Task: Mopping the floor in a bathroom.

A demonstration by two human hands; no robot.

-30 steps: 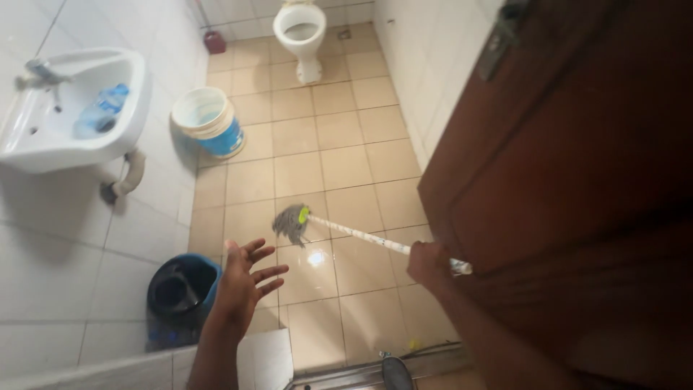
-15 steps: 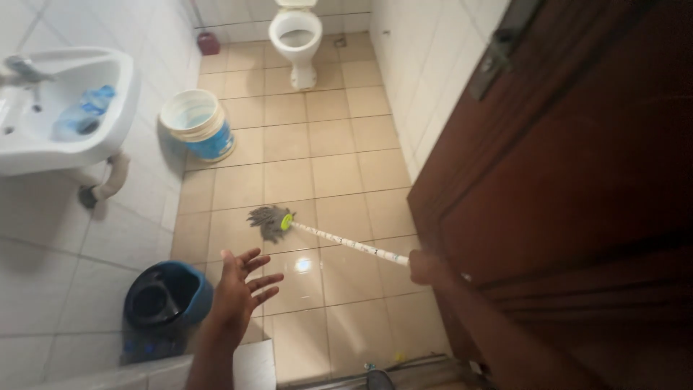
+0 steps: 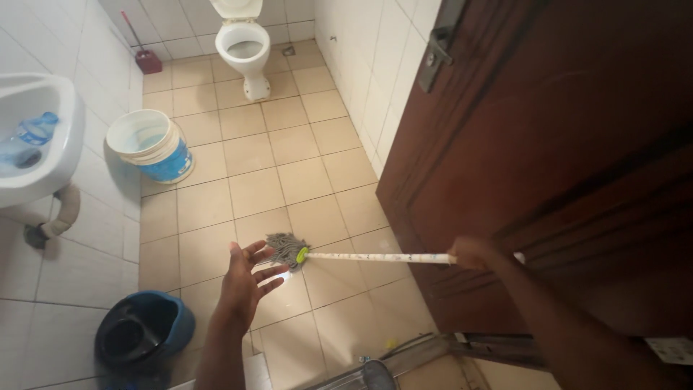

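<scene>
- The right hand (image 3: 473, 254) is closed around the far end of a pale mop handle (image 3: 375, 257), close against the brown door (image 3: 548, 144) at about 3 o'clock in the view.
- The mop handle runs nearly level toward 9 o'clock and ends at a green collar with the grey mop head (image 3: 285, 248), which lies flat on the floor (image 3: 289, 155) near the middle of the view.
- The left hand (image 3: 245, 282) is wide open, fingers spread, holding nothing; it hovers just beside the mop head, at about its 7 o'clock, and I cannot tell if a fingertip touches the strands.
- A bright wet-looking glint shows on the tile between the left hand and the mop head, so that patch seems to be mopped; the tiles toward the toilet (image 3: 245, 47) at 12 o'clock look dry and matte, so most of the floor appears left to do.
- A white and blue bucket (image 3: 153, 146) stands at 10 o'clock, and a blue bucket with a dark insert (image 3: 141, 332) sits at 8 o'clock.
- The sink (image 3: 32, 137) hangs at 9 o'clock.
</scene>
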